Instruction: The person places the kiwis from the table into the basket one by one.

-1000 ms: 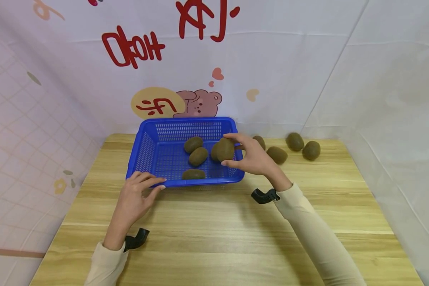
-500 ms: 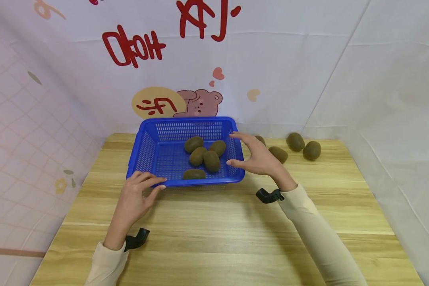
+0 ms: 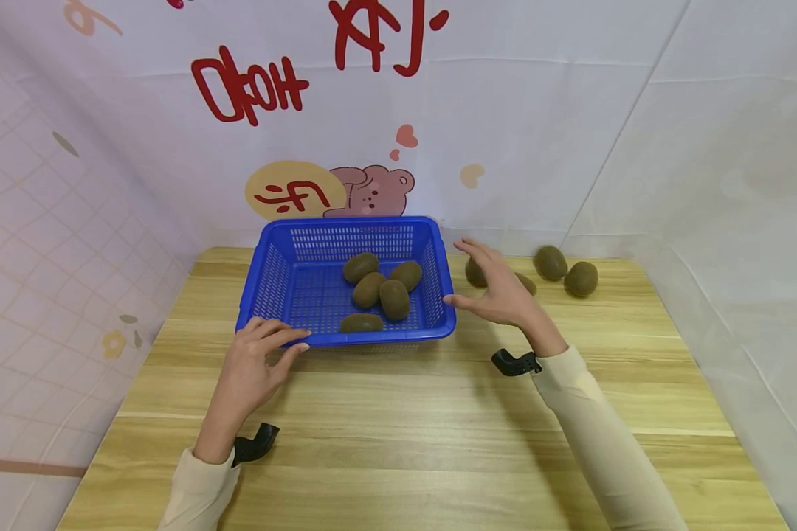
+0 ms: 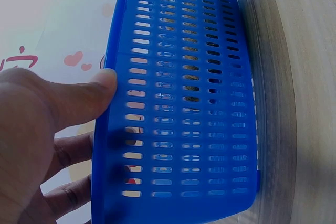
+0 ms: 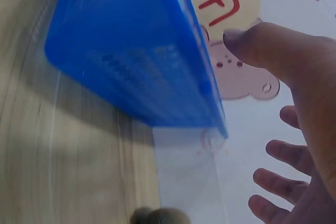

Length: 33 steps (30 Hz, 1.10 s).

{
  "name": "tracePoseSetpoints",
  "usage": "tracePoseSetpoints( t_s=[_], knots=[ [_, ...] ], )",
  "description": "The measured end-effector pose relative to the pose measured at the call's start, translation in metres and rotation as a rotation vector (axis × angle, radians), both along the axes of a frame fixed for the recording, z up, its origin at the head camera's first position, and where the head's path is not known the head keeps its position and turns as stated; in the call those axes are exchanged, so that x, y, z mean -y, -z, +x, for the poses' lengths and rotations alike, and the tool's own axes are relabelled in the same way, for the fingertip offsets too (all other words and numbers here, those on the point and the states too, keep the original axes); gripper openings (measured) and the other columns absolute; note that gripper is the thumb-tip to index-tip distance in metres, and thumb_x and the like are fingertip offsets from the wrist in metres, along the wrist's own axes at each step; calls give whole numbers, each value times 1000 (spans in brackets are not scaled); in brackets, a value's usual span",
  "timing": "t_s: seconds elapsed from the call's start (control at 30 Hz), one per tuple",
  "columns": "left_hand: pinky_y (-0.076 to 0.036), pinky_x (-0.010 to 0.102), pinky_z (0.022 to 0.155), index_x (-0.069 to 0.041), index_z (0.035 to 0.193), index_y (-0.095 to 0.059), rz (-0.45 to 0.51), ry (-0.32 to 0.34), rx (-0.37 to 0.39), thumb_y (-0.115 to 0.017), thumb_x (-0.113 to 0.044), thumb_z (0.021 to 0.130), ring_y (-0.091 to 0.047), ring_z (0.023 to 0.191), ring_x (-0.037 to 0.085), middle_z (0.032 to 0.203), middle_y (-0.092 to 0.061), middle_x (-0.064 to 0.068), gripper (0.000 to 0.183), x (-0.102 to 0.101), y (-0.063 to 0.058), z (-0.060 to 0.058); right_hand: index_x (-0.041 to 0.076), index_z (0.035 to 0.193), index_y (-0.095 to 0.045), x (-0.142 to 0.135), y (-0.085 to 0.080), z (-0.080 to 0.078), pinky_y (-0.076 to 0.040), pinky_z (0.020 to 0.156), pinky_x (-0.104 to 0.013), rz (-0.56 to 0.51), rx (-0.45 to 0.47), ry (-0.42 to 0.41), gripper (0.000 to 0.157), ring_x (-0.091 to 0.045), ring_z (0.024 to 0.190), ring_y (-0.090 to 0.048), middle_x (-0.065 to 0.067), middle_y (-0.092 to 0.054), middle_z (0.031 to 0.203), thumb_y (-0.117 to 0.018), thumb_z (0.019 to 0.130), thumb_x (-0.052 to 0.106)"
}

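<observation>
A blue plastic basket (image 3: 385, 337) with slotted walls stands on the table, with several brown kiwis (image 3: 395, 300) lying in its right half. My left hand (image 3: 255, 365) holds the front-left rim, thumb (image 4: 100, 90) outside and fingers over the edge. My right hand (image 3: 501, 295) is just right of the basket, fingers spread and holding nothing. Beneath and behind it are a kiwi (image 3: 475, 273) and another kiwi (image 3: 527, 285), both partly hidden by the hand. In the right wrist view the basket's end wall (image 5: 142, 77) is left of the thumb.
Farther right on the wooden table (image 3: 398, 442), two kiwis (image 3: 550, 263) sit side by side near the back edge. White printed sheeting (image 3: 518, 147) rises close behind the basket and along both sides.
My right hand let go of a kiwi in the basket, then drew back right, past the rim, toward the loose kiwis. The left hand kept its place on the rim.
</observation>
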<state>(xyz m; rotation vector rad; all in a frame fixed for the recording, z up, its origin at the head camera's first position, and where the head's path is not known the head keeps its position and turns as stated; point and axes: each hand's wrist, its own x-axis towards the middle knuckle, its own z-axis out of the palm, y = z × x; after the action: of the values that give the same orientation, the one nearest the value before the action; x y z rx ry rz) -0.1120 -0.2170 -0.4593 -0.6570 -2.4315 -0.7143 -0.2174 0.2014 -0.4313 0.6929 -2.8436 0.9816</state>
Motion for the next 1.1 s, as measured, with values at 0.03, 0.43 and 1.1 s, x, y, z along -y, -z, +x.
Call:
tracePoseSetpoints(
  t_s=[0.03,0.43,1.1],
  knots=[
    [-45,36,71,-14,101,-83,-1,-1,1,-87,-10,80,-57,81,21,88,-74,4,22,0,0,0,19,161,-34,-3,2,-1,-28,120,-66,0,2,7,98,-38,156,-24,-9,-27,169,-85,82,46],
    [-45,37,72,-15,100,-83,-3,-7,9,-87,-10,80,-58,82,22,87,-74,4,21,0,-1,0,15,161,-33,-35,25,-10,-23,121,-67,-1,32,94,98,-44,155,-23,-17,-26,168,-87,82,37],
    [-46,37,71,-13,100,-83,-1,-10,16,-88,-10,80,-58,82,21,88,-74,4,21,0,-1,0,6,159,-31,-77,56,-21,-24,117,-68,33,129,252,93,-54,149,-23,-24,-31,164,-81,88,38]
  ],
)
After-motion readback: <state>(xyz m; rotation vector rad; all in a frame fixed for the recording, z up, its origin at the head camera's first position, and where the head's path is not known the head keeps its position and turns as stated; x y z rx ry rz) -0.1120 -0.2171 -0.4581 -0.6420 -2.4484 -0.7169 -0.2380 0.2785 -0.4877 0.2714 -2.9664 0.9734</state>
